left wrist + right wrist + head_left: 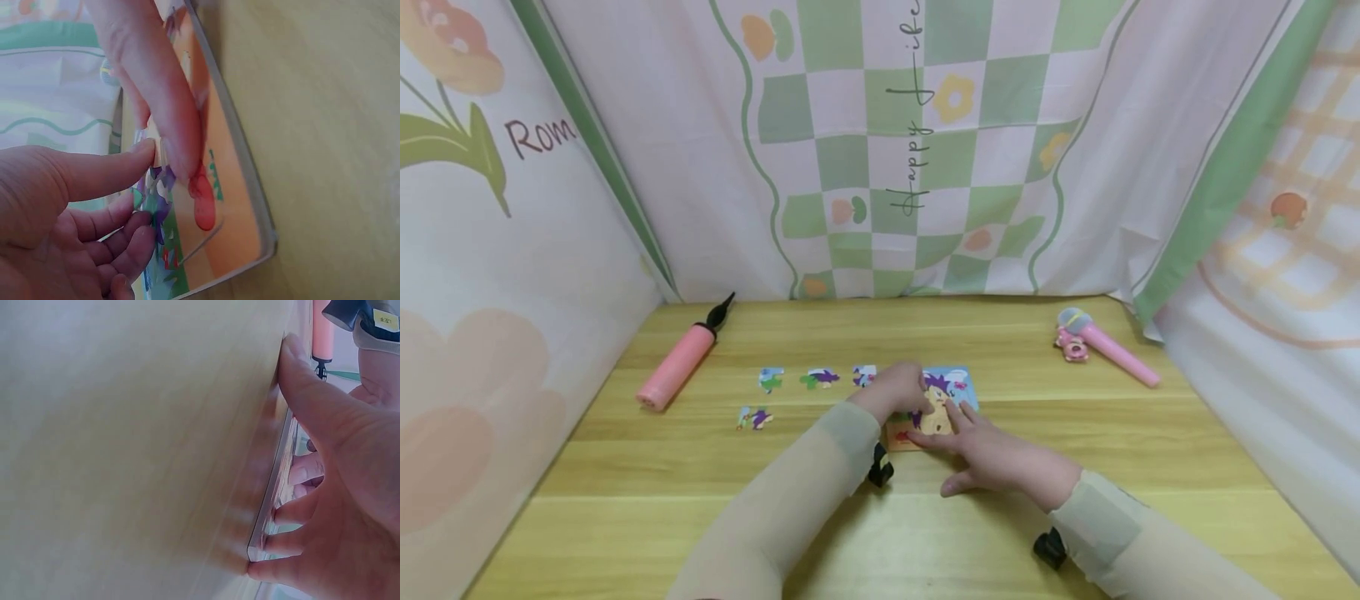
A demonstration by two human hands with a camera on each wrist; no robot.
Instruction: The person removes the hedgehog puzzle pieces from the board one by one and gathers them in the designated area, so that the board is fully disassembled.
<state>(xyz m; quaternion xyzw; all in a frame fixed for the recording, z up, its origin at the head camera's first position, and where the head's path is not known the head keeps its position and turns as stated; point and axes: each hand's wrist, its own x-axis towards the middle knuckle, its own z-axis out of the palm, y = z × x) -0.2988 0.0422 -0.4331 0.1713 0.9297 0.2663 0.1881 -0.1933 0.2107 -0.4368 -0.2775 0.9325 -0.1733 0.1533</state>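
Observation:
A small jigsaw board [964, 385] with a cartoon picture in blue, purple, cream and orange lies flat mid-table. Over its left part, my left hand [897, 390] has the thumb and curled fingers pinching a jigsaw piece [139, 199], whose green edge shows in the left wrist view. The hand itself hides most of that piece. My right hand [1003, 454] spreads its fingers over the board's right and near side, fingertips touching it. In the right wrist view the right thumb [312, 387] reaches along the near edge.
Left of the board lie several loose jigsaw pieces [823, 377]. A pink hand pump [679, 365] with a black nozzle is at the back left. At the back right lies a pink toy microphone [1112, 350] with a small figure. A patterned curtain [895, 167] closes the table's far edge.

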